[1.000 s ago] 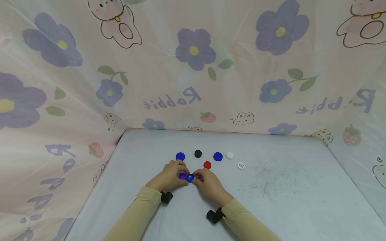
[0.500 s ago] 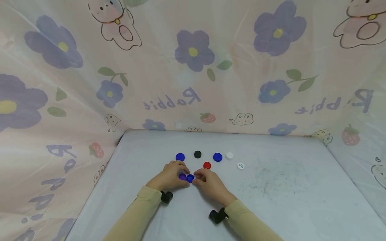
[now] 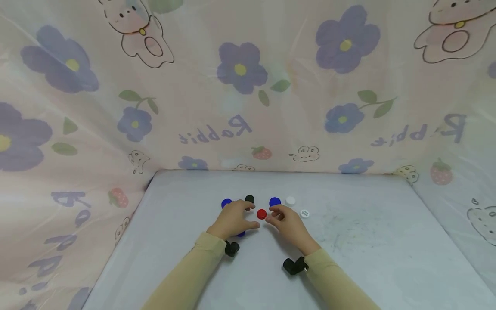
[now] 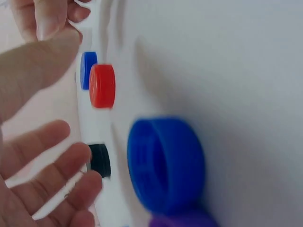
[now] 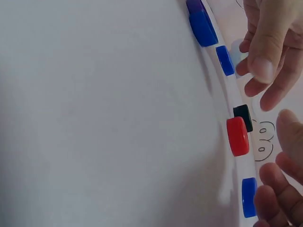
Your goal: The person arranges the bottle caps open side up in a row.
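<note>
A red bottle cap (image 3: 261, 214) lies on the white table between my two hands, apart from both. Left of it, my left hand (image 3: 234, 219) hovers with thumb and fingers spread, holding nothing. On the right, my right hand (image 3: 289, 224) has loosely bent fingers around a gap with nothing in it. Beneath the left hand a blue cap (image 4: 165, 165) sits hollow side up, mostly hidden in the head view. Touching it is a purple cap (image 4: 182, 221). A black cap (image 3: 249, 199) is just beyond the left fingertips, and another blue cap (image 3: 274, 201) lies behind the right fingers.
Farther left, one more blue cap (image 3: 226, 203) is partly covered by the left hand. A white cap (image 3: 290, 201) and a white cap with a printed mark (image 3: 305, 213) lie to the right. A patterned curtain (image 3: 240, 107) rises behind the table (image 3: 372, 267).
Both hands have let go of the blue and purple caps and moved right and slightly away, to either side of the red cap. The view has shifted a little.
</note>
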Available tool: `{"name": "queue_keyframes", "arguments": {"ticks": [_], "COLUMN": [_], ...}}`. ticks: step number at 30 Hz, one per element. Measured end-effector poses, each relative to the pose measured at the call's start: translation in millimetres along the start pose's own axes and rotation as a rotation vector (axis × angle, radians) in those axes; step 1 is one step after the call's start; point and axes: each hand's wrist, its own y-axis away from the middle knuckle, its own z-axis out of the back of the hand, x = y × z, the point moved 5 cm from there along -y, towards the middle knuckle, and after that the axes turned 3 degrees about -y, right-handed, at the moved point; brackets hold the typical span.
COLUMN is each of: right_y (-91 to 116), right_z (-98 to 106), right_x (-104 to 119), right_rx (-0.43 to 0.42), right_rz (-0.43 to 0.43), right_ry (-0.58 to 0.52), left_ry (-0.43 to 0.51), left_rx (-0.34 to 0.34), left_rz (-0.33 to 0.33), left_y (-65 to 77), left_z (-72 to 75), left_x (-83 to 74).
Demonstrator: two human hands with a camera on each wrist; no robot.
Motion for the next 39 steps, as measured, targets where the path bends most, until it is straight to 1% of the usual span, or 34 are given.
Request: {"name": "queue_keyframes", "arguments": {"ticks": [5,11,15,20,28,39], "right_y": [-6,-11,-13,-15,-17,-22], "right_z": [-1,-5,-7,-10,-11,-13], "right_x": [-4,-11,-13,-14,-15,-17], "right_rx": [0.016,0.027,0.036,0.048,0.053,0.094], "right_rz": [-0.010,-0.025,-0.038,-0.028,-0.050,-0.015], "right_ry": [0.004,0.020,0.019,0.029,0.041,0.024], "left_ry": [-0.038,-0.089,-0.089,-0.089,-0.124,-0.170], "left_rx": [-0.010,0.005,0.029,0.034,0.031,0.008], "left_rz": [0.035,0.045,0.054,0.060,0.054,0.036], "left_y": [-5.3,-13.1,-15.6,-16.8,-19.1,-23.6], "left_z": [-5.9,-12.6,-14.3,-13.7,-14.5,-17.1], "left_x": [-5.2,-7.8,-8.2,-8.6,-11.5,-12.9]}}
